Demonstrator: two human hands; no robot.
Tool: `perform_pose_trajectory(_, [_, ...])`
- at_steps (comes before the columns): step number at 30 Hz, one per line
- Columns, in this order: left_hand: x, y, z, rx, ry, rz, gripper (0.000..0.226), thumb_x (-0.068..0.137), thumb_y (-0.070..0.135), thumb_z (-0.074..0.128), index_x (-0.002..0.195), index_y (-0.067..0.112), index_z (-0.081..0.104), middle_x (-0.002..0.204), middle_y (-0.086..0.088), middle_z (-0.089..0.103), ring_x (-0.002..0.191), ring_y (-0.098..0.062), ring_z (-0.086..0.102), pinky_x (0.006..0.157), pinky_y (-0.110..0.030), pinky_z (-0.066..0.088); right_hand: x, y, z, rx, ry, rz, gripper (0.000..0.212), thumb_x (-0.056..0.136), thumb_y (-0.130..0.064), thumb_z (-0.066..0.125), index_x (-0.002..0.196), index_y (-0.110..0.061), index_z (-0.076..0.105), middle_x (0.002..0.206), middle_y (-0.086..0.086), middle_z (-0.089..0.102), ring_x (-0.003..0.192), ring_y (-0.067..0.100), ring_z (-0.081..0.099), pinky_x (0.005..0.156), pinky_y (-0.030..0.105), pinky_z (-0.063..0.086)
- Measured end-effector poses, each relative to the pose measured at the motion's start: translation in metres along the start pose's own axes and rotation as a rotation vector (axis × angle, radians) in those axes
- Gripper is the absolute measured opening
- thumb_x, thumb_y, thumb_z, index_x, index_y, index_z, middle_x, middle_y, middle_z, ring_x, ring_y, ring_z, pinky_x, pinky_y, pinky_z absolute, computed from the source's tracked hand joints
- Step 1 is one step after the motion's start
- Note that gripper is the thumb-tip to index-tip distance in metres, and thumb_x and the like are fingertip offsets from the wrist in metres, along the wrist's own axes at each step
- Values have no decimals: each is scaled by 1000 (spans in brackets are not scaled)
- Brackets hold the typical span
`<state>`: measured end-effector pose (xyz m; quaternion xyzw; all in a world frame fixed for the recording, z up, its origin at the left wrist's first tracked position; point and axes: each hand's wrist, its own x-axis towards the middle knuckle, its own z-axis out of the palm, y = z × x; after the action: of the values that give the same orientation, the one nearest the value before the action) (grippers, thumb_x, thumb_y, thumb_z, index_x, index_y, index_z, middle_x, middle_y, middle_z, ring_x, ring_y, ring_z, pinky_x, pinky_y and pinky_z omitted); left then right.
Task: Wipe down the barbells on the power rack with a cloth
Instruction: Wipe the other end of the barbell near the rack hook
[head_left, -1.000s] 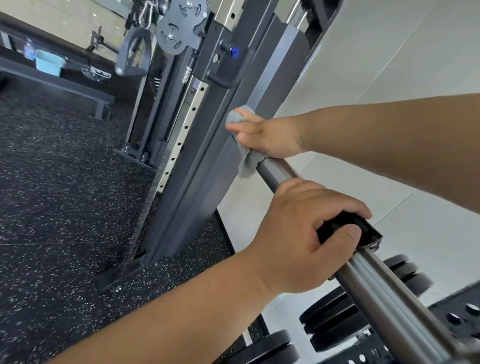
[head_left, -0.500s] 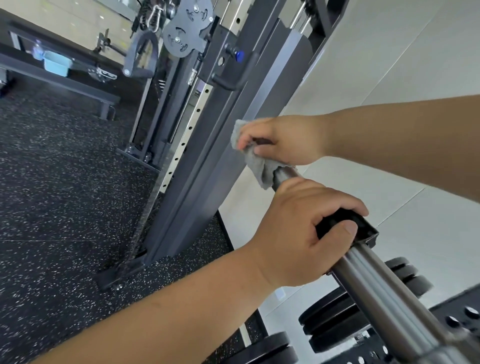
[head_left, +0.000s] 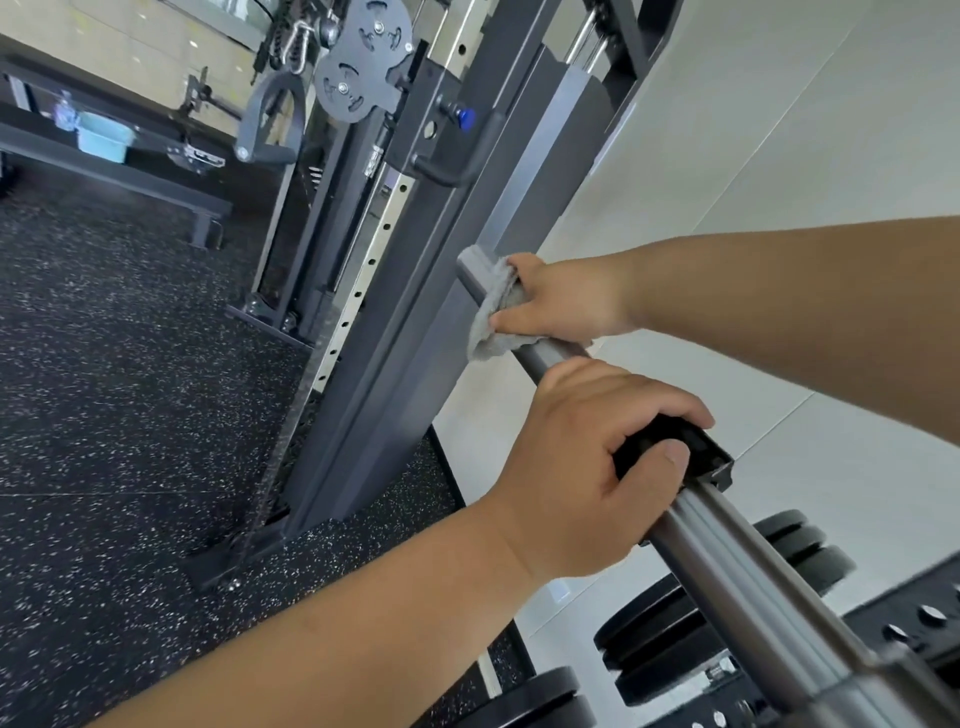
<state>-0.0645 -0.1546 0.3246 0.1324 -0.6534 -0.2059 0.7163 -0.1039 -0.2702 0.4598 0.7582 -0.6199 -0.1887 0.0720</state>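
Observation:
A steel barbell (head_left: 753, 587) runs from the lower right up to its bare end (head_left: 470, 267) at centre. My left hand (head_left: 587, 467) is closed around the bar at a black collar (head_left: 698, 454). Just beyond it, my right hand (head_left: 563, 299) presses a grey cloth (head_left: 493, 325) around the bar close to its end. The cloth wraps the bar and hangs a little below it. A short stretch of bare bar shows between my two hands.
The dark power rack upright (head_left: 415, 312) stands directly behind the bar's end. Black weight plates (head_left: 795, 551) are stored at lower right under the bar. A bench (head_left: 119, 179) with a light blue tub (head_left: 104, 136) stands far left on the speckled rubber floor (head_left: 130, 415). A white wall (head_left: 779, 130) lies to the right.
My right hand slid the cloth down the bar toward my left hand, then eased back out a little; the bar's end tip now shows. My left hand kept its grip.

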Motion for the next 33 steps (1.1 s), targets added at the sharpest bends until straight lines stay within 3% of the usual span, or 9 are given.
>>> perform_pose_trajectory(10, [-14,2,0,-35,15,4,41,97,25,39,113,2,69,110,-2,71,104,-19,63,103,-51,39,22,-16,-9,90,-68,7,53,100,-43,58,139,-19,30,94,7,54,77,22,49,67,36,43])
perform_pose_trajectory(15, [-6,3,-12,-128,11,-93,23,95,11,53,102,2,74,109,-4,76,104,-19,67,100,-42,46,3,-6,-7,9,-122,-62,85,102,-45,57,162,-21,0,147,11,45,115,27,53,99,43,50])
perform_pose_trajectory(19, [16,8,-13,-66,-46,-191,18,94,12,64,79,3,68,80,-4,72,80,-21,63,80,-39,50,23,-8,1,375,-82,-22,77,98,-45,66,155,-23,19,144,9,50,127,28,51,101,42,49])
perform_pose_trajectory(22, [19,11,-8,-10,-54,-159,16,92,14,69,78,7,65,74,1,64,75,-17,58,79,-38,48,34,-9,2,466,-25,33,108,93,-52,67,162,-28,-13,161,4,35,142,28,38,115,45,39])
perform_pose_trajectory(24, [15,7,-8,24,-97,-108,11,96,17,64,96,12,74,86,6,64,86,-13,59,91,-40,46,31,-6,4,409,-26,43,93,95,-49,65,162,-25,5,149,6,49,131,30,50,107,46,48])
perform_pose_trajectory(26, [13,4,-11,87,-146,-70,26,102,23,56,117,18,76,97,8,60,98,-12,57,100,-42,41,21,-1,0,472,-150,37,43,102,-36,60,137,-23,39,123,10,61,104,28,63,78,37,55])
perform_pose_trajectory(28, [12,2,-14,146,-187,-21,35,105,28,46,119,21,78,102,8,56,101,-13,54,103,-44,37,1,0,-6,483,-255,9,15,106,-26,54,116,-22,44,96,10,57,71,20,57,55,28,41])
perform_pose_trajectory(30, [11,2,-15,190,-218,-1,39,105,29,41,115,22,78,111,7,60,104,-14,54,104,-46,34,-11,-2,-10,365,-213,-9,18,106,-31,55,116,-21,45,87,3,57,62,12,54,54,26,41])
perform_pose_trajectory(33, [9,2,-16,210,-233,2,43,105,32,35,116,21,75,125,11,69,111,-12,60,106,-47,33,-5,-10,-2,82,-42,14,58,97,-51,61,135,-19,32,92,5,63,79,20,60,69,37,49])
